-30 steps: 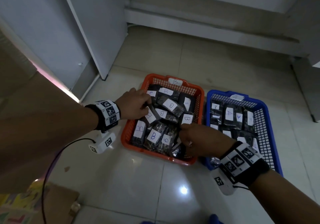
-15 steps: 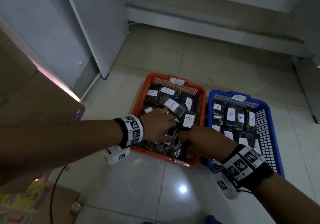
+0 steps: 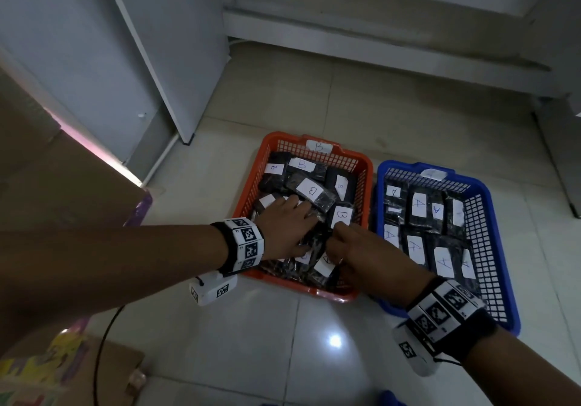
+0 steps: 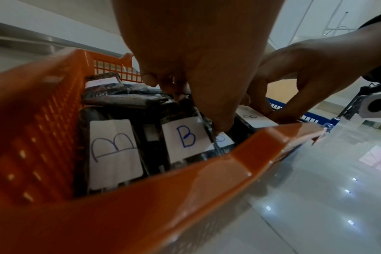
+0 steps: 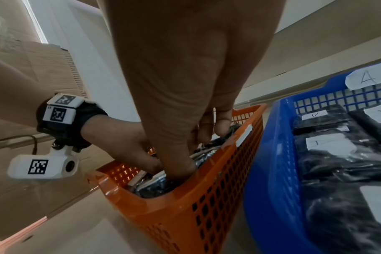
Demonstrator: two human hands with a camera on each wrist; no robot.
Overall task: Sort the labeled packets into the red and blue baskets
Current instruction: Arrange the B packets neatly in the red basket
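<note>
Reaching into the red basket [image 3: 364,166] are both hands, and that basket is sitting on the tiled floor [image 3: 345,107] holding a loose pile of dark packets [image 3: 309,190] with white labels marked B. A white tag marked B is fixed to the basket's far rim. The left hand [image 3: 287,231] is lying palm-down over the packets near the basket's middle, its fingers bent down among them; whether they are gripping any packet cannot be told. The right hand [image 3: 355,250] is working at the basket's near right corner, its fingertips dipping down among the packets there, and the pictures are not showing whether they are clamped on one. The two hands are almost touching.

Standing just beside the red basket, on its right and nearly wall to wall with it, is the blue basket [image 3: 493,248], carrying a tag marked A on its far rim and rows of dark packets labeled A [image 3: 418,206] lying flat inside.

Left of the red basket a cardboard box [image 3: 63,170] is leaning into view, and beyond the basket's far left corner a white cabinet panel [image 3: 169,44] is standing. Both wrists are wearing bands with black-and-white markers, the left band [image 3: 246,243] being just outside the red basket's near left corner.
</note>
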